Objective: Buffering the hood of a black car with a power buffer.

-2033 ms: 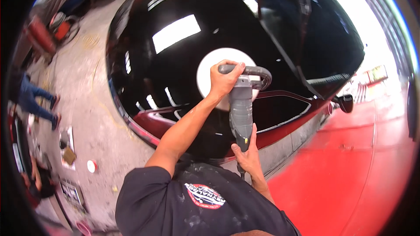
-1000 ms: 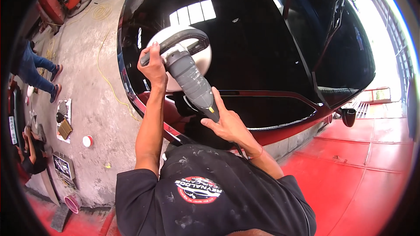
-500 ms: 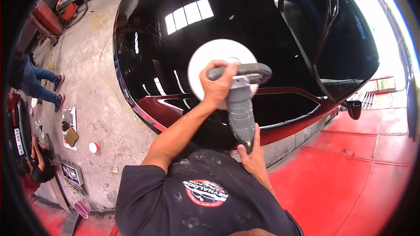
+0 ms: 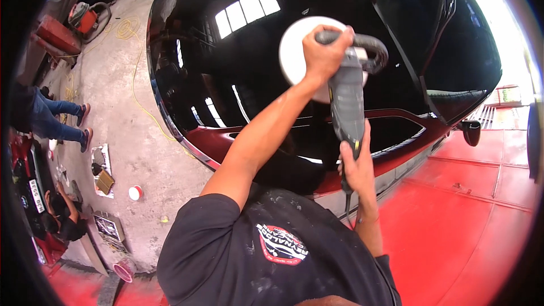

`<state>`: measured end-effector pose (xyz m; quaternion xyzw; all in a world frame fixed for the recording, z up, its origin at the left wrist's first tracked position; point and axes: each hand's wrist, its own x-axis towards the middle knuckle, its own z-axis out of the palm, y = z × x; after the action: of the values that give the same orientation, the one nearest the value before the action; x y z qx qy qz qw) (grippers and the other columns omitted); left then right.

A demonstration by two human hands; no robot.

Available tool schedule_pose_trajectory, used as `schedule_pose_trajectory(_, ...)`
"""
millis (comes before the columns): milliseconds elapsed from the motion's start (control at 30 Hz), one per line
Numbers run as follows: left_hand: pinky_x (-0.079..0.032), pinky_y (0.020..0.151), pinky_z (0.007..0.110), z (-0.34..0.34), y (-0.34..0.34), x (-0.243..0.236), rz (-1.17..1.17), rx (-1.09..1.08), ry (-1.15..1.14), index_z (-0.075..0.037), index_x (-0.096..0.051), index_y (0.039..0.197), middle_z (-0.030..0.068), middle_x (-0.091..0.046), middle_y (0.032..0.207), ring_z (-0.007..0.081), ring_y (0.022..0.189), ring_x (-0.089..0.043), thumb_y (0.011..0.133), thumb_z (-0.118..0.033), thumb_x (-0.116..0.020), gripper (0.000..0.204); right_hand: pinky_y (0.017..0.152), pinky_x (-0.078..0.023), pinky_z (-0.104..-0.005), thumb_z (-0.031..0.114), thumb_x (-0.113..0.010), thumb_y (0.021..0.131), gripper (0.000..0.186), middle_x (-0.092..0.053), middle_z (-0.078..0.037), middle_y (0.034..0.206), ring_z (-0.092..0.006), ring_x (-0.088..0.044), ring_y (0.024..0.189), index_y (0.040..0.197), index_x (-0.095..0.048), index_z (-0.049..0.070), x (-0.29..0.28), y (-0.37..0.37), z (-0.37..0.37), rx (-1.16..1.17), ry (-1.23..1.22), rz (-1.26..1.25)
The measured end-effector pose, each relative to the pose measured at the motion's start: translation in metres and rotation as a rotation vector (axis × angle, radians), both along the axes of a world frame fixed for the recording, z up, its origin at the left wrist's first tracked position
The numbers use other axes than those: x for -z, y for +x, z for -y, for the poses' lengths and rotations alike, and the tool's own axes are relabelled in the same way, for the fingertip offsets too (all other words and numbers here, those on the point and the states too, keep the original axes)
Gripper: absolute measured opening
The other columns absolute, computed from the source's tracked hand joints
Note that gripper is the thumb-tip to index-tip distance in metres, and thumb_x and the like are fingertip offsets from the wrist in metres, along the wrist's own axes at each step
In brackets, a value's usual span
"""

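I hold a grey rotary polisher (image 4: 347, 102) over the glossy black roof (image 4: 249, 68) of a dark red car. My left hand (image 4: 324, 52) grips the polisher's black loop handle at the front. My right hand (image 4: 357, 164) is wrapped around the rear of the grey body, where the cord leaves. The round white pad (image 4: 300, 51) lies flat on the black surface, partly hidden by my left hand and the tool's head.
The red car body and a side mirror (image 4: 470, 131) sit to the right above a red floor (image 4: 464, 221). On the left, concrete floor holds a yellow hose (image 4: 136, 90), an orange machine (image 4: 85, 20), a small white tub (image 4: 135, 192) and two other people (image 4: 51, 124).
The polisher and pad have swept to the right across the black surface after a pass to the left. Both hands kept their grip throughout.
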<state>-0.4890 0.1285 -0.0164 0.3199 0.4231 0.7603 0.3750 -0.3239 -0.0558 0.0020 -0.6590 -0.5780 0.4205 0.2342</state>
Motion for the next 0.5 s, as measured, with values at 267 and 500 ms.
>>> schedule_pose_trajectory(267, -0.05, 0.064, 0.028, -0.074, -0.115, 0.019, -0.045, -0.471, 0.095, 0.002, -0.07, 0.079, 0.0041, -0.068, 0.072, 0.011, 0.064, -0.06, 0.079, -0.025, -0.084, 0.03, 0.091, -0.05, -0.0506, 0.048, -0.059, 0.094, 0.082, -0.069, -0.03, 0.107, -0.0499, -0.066, 0.104, 0.158, -0.016, 0.019, 0.002, -0.058, -0.1, -0.255, 0.099, 0.072)
schedule_pose_trajectory(500, -0.038, 0.049, 0.024, -0.001, -0.218, 0.048, -0.02, -0.6, -0.026, -0.003, -0.067, 0.069, -0.0032, -0.059, 0.063, 0.0063, 0.052, -0.048, 0.091, -0.027, -0.072, 0.032, 0.085, -0.053, -0.0559, 0.042, -0.061, 0.091, 0.081, -0.069, -0.031, 0.092, -0.0517, -0.067, 0.09, 0.155, -0.021, 0.012, 0.007, -0.123, -0.101, -0.618, 0.122, 0.158)
